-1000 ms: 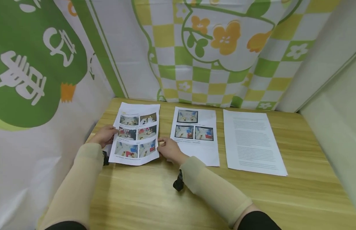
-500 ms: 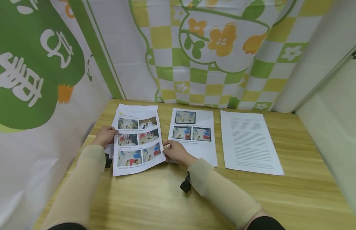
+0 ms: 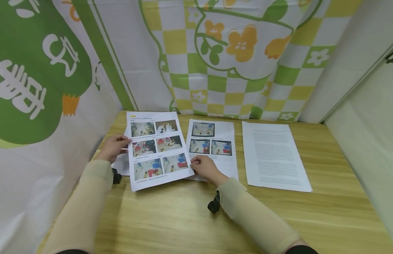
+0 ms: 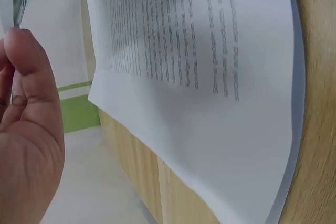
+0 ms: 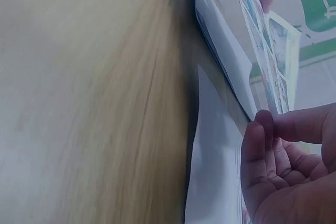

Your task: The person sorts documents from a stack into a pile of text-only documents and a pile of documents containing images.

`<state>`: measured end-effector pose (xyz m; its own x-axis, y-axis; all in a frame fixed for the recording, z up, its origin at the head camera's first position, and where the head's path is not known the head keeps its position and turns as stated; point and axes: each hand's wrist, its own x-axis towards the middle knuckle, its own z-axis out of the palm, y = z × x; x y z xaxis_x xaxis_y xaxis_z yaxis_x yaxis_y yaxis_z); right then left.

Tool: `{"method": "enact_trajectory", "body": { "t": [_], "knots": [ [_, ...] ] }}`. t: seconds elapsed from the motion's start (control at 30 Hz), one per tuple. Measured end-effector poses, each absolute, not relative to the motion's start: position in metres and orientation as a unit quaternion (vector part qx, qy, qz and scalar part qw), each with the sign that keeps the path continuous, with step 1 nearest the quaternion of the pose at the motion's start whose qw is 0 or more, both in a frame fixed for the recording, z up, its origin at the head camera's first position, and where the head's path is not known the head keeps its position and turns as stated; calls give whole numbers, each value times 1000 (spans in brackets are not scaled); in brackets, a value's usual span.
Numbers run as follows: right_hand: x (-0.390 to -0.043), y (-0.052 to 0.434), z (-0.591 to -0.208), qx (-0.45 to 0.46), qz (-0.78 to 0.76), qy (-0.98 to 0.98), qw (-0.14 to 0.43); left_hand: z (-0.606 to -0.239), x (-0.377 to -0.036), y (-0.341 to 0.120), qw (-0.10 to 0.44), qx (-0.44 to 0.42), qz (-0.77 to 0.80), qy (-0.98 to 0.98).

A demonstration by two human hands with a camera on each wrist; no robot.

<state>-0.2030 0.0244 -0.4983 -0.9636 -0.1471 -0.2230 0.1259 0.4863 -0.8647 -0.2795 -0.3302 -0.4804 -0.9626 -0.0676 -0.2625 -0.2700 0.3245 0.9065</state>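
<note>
A printed sheet (image 3: 159, 184) with rows of colour photos is held up at the left of the table in the head view. My left hand (image 3: 113, 148) pinches its left edge between thumb and fingers. Its lower right edge is pinched by my right hand (image 3: 207, 169), thumb against fingertips, as the right wrist view also shows. Below the raised sheet lies a stack of text pages (image 4: 210, 124), mostly hidden from the head camera. A second photo sheet (image 3: 212, 123) lies flat under and beside my right hand, partly covered by it.
A stack of text-only pages (image 3: 275, 155) lies on the wooden table (image 3: 171, 218) to the right. Behind the table hangs a checked, flowered curtain (image 3: 228, 84). A white wall covering with a green print (image 3: 41, 116) borders the left side.
The held sheet has shifted right and tilted, its lower right corner following my right hand rightward. More of the pages beneath shows at the left. My left hand stays near the same place.
</note>
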Motion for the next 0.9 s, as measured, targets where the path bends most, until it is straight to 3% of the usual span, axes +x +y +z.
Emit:
{"method": "enact_trajectory", "body": {
  "t": [0.47,0.9],
  "knots": [
    [-188,64,-501,48,-545,828,123,-479,-286,-299,144,-29,644,750],
    [-172,96,-500,56,-533,838,102,-477,-306,-253,152,-13,610,777]
  ]
}}
